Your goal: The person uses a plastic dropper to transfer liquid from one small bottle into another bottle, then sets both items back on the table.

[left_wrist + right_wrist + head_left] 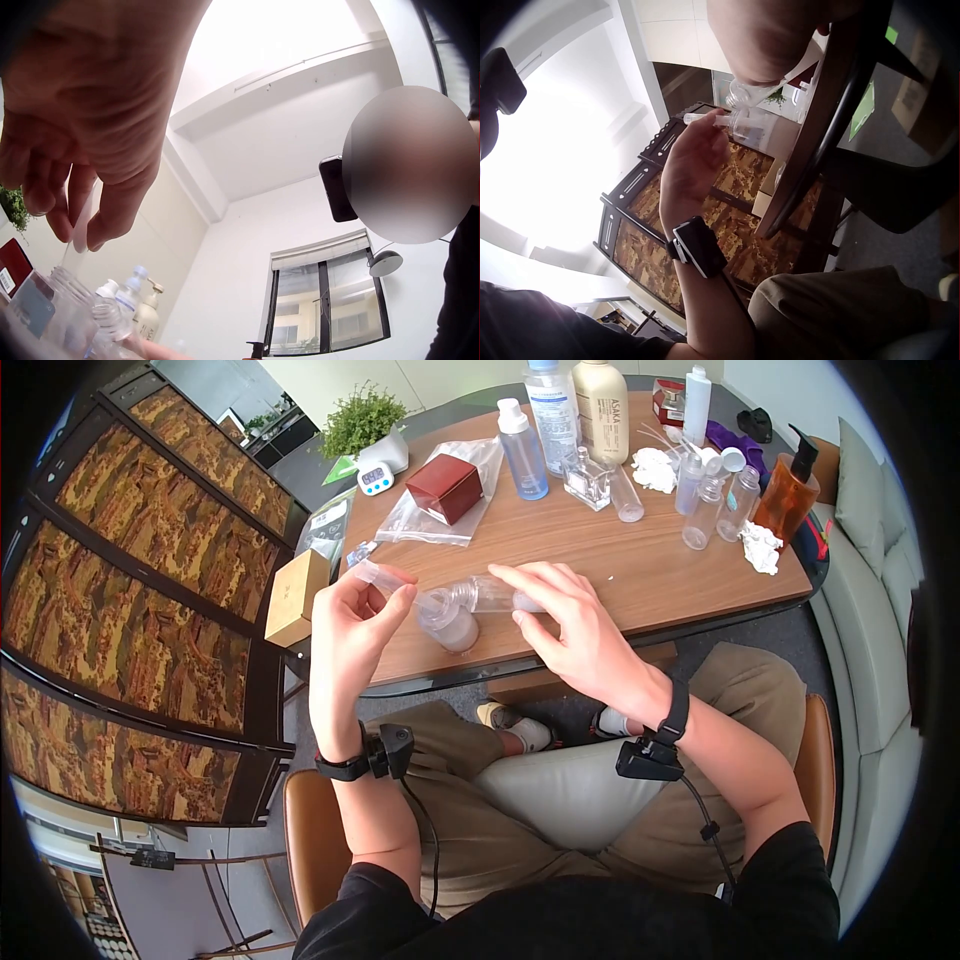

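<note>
My left hand [350, 615] pinches a slim, translucent dropper-like plastic piece [376, 574] between thumb and fingers. Its lower end reaches the mouth of a clear plastic jar [450, 628], which stands upright near the table's front edge. Threads ring the jar's neck [71, 289] in the left wrist view. Just right of the jar, a clear bottle [488, 595] lies on its side, its threaded neck pointing at the jar. My right hand [580, 622] grips this bottle toward its base, index finger along the far side and thumb on the near side. The palm hides part of it.
A dark red box [444, 489] on a plastic bag [480, 470], a timer [375, 479] and a potted plant [363, 425] are at back left. Several bottles, including an amber pump bottle [787, 500], and crumpled tissue [762, 548] stand at right. A cardboard box [297, 598] sits at the left edge.
</note>
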Demonstrator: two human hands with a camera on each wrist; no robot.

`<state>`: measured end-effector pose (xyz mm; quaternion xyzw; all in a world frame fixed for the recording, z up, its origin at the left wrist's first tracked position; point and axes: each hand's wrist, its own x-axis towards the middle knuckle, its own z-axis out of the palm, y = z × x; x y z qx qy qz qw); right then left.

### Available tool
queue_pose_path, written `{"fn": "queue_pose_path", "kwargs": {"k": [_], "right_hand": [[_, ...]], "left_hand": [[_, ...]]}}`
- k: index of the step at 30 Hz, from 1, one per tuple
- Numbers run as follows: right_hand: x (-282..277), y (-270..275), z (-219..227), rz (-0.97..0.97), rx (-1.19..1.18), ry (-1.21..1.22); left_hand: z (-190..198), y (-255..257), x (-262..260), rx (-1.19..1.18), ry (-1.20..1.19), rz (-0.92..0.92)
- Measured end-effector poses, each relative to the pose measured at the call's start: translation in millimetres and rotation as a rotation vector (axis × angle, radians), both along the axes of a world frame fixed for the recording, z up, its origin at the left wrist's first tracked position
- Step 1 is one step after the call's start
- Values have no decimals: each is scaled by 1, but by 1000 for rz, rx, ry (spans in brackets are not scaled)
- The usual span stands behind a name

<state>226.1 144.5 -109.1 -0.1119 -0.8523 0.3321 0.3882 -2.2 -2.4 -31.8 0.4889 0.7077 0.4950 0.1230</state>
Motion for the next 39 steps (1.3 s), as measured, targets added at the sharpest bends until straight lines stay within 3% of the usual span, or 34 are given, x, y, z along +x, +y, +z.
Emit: {"fn": "queue_pose_path", "kwargs": {"k": [25,27,37,39], "right_hand": [[0,0,0,-3,8,11],[-1,0,-1,-8,14,13],[-1,0,0,-11,25,13],[-1,-1,0,-10,24,18]], "left_hand": [[3,-1,1,-26,-2,5],[6,-3,0,-108,8,7],[4,-1,1,-30,-4,2],[5,-3,-3,-116,15,-4]]}}
